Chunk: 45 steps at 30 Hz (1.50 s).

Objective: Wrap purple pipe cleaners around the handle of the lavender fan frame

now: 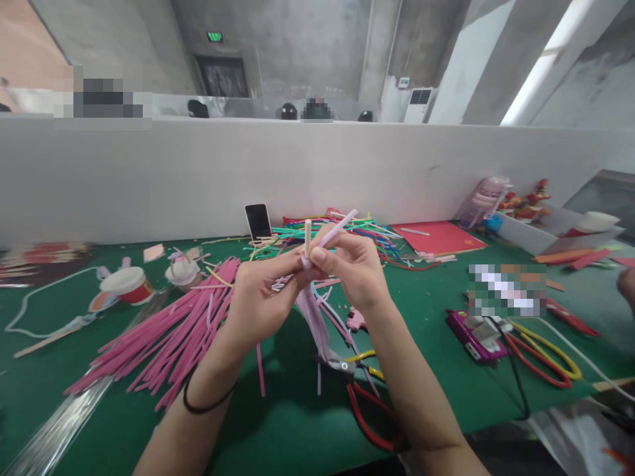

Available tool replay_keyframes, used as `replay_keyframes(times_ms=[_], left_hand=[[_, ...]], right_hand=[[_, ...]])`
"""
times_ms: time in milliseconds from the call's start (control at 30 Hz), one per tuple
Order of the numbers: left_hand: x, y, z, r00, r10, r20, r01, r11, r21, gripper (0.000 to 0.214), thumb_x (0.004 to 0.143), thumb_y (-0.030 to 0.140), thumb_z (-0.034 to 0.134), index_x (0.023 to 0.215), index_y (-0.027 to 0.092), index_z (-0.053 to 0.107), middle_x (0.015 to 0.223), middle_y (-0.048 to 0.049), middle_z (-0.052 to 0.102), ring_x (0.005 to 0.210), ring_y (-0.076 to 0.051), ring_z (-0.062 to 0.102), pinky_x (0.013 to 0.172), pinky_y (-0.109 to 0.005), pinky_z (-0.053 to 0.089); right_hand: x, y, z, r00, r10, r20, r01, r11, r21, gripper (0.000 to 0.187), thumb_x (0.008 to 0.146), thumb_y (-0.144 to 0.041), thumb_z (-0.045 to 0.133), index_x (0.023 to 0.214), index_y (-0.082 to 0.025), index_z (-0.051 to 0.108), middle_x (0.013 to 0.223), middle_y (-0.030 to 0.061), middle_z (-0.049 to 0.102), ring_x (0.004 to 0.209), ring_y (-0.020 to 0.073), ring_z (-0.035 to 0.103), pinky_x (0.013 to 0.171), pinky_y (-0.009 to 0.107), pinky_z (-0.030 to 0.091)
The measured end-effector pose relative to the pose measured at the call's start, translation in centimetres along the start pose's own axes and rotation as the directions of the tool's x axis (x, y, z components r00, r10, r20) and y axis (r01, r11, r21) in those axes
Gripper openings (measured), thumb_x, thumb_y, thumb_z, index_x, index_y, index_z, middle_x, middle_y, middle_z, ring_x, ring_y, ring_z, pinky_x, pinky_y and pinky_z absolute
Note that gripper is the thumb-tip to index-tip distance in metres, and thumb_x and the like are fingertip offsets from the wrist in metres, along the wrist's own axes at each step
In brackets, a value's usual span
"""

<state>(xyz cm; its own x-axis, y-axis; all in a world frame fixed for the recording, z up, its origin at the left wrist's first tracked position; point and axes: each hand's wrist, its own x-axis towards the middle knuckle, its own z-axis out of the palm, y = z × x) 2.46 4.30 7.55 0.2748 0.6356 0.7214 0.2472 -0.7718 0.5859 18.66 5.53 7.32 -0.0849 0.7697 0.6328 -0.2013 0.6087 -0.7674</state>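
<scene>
Above the green table my left hand (268,291) is closed around a pale wooden stick (308,233) that stands upright between the fingertips. My right hand (356,268) pinches a lilac pipe cleaner (346,220) against the stick, and its free end points up and right. Below my fingers hangs a bundle of lilac pipe cleaners (315,320); how it joins the stick is hidden. Under it lies a cutting tool (343,365) with red and yellow handles. Left of my left hand spreads a pile of pink pipe cleaners (198,324).
Mixed coloured pipe cleaners (288,233) lie behind my hands, near a leaning phone (258,221). A paper cup (127,285) stands left. To the right are a purple power strip (469,336), a red sheet (441,236) and a white box (530,233). A grey partition (317,172) borders the table.
</scene>
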Motion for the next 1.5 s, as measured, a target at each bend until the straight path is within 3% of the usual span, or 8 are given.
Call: replay_keyframes(times_ms=[133, 400, 633, 767, 1000, 1167, 1333, 1500], left_hand=[[0.3, 0.1, 0.1, 0.995, -0.030, 0.091, 0.034, 0.999, -0.042, 0.015, 0.092, 0.033, 0.068, 0.091, 0.025, 0.081, 0.088, -0.0017, 0.081, 0.082, -0.022, 0.076, 0.073, -0.031, 0.062], [-0.6, -0.4, 1.4, 0.968, -0.040, -0.249, 0.048, 0.999, 0.023, 0.010, 0.085, 0.034, 0.078, 0.085, 0.024, 0.075, 0.083, 0.0000, 0.078, 0.076, -0.019, 0.074, 0.076, -0.032, 0.062], [-0.4, -0.3, 0.5, 0.988, -0.052, -0.147, 0.048, 0.998, -0.036, 0.009, 0.088, 0.034, 0.073, 0.087, 0.027, 0.078, 0.088, -0.0020, 0.080, 0.091, -0.025, 0.076, 0.084, -0.039, 0.062], [0.1, -0.6, 0.9, 0.995, -0.068, -0.067, 0.065, 0.997, -0.043, 0.013, 0.091, 0.034, 0.069, 0.085, 0.023, 0.073, 0.081, -0.0015, 0.077, 0.079, -0.020, 0.074, 0.075, -0.032, 0.060], [0.2, -1.0, 1.9, 0.974, -0.077, -0.213, 0.062, 0.995, -0.075, 0.016, 0.084, 0.032, 0.079, 0.093, 0.021, 0.070, 0.090, -0.0024, 0.076, 0.086, -0.018, 0.073, 0.081, -0.030, 0.059], [0.0, -1.0, 1.6, 0.979, -0.001, -0.202, -0.001, 1.000, -0.012, 0.004, 0.088, 0.024, 0.074, 0.092, 0.023, 0.074, 0.091, -0.0006, 0.077, 0.087, -0.016, 0.072, 0.082, -0.029, 0.056], [0.2, -1.1, 0.6, 0.998, 0.016, -0.063, -0.021, 0.997, -0.070, 0.007, 0.090, 0.024, 0.071, 0.094, 0.021, 0.075, 0.093, -0.0028, 0.077, 0.088, -0.019, 0.072, 0.083, -0.029, 0.055], [0.6, -1.2, 0.1, 0.999, -0.004, 0.039, 0.011, 0.984, -0.179, 0.012, 0.094, 0.029, 0.067, 0.093, 0.021, 0.075, 0.089, -0.0026, 0.077, 0.085, -0.018, 0.072, 0.079, -0.028, 0.056]], right_hand=[[0.0, 0.2, 0.1, 1.000, 0.002, 0.005, -0.002, 0.999, 0.051, 0.015, 0.079, -0.043, 0.081, 0.075, -0.030, 0.076, 0.080, -0.0011, 0.071, 0.087, 0.0195, 0.064, 0.089, 0.041, 0.050], [-0.2, 0.3, 1.0, 0.988, -0.035, -0.153, 0.041, 0.999, 0.035, 0.013, 0.081, -0.038, 0.080, 0.075, -0.029, 0.074, 0.082, -0.0013, 0.071, 0.088, 0.0184, 0.065, 0.092, 0.040, 0.051], [-0.1, 0.3, 0.4, 0.994, 0.108, 0.009, -0.108, 0.981, 0.162, 0.018, 0.079, -0.045, 0.081, 0.081, -0.028, 0.076, 0.089, -0.0006, 0.075, 0.086, 0.0177, 0.068, 0.076, 0.035, 0.056], [0.0, 0.9, 0.4, 0.996, 0.083, -0.045, -0.076, 0.988, 0.136, 0.016, 0.080, -0.043, 0.080, 0.079, -0.028, 0.076, 0.087, -0.0005, 0.075, 0.088, 0.0177, 0.068, 0.081, 0.035, 0.056], [-0.1, 1.1, 1.1, 0.977, 0.042, -0.208, -0.037, 0.999, 0.029, 0.014, 0.083, -0.042, 0.079, 0.081, -0.028, 0.076, 0.091, 0.0003, 0.075, 0.092, 0.0184, 0.068, 0.092, 0.038, 0.052], [0.1, 1.2, 0.7, 0.990, 0.074, -0.120, -0.058, 0.990, 0.132, 0.010, 0.082, -0.038, 0.080, 0.078, -0.029, 0.077, 0.085, -0.0015, 0.076, 0.087, 0.0165, 0.068, 0.091, 0.035, 0.051], [0.3, 1.0, -0.1, 0.990, 0.141, 0.015, -0.141, 0.962, 0.234, 0.016, 0.077, -0.041, 0.084, 0.075, -0.027, 0.077, 0.078, -0.0026, 0.072, 0.076, 0.0140, 0.064, 0.074, 0.031, 0.052], [-0.2, 0.4, 0.8, 0.994, 0.078, -0.076, -0.065, 0.986, 0.155, 0.016, 0.079, -0.039, 0.082, 0.077, -0.025, 0.075, 0.074, -0.0027, 0.069, 0.067, 0.0126, 0.058, 0.066, 0.029, 0.048]])
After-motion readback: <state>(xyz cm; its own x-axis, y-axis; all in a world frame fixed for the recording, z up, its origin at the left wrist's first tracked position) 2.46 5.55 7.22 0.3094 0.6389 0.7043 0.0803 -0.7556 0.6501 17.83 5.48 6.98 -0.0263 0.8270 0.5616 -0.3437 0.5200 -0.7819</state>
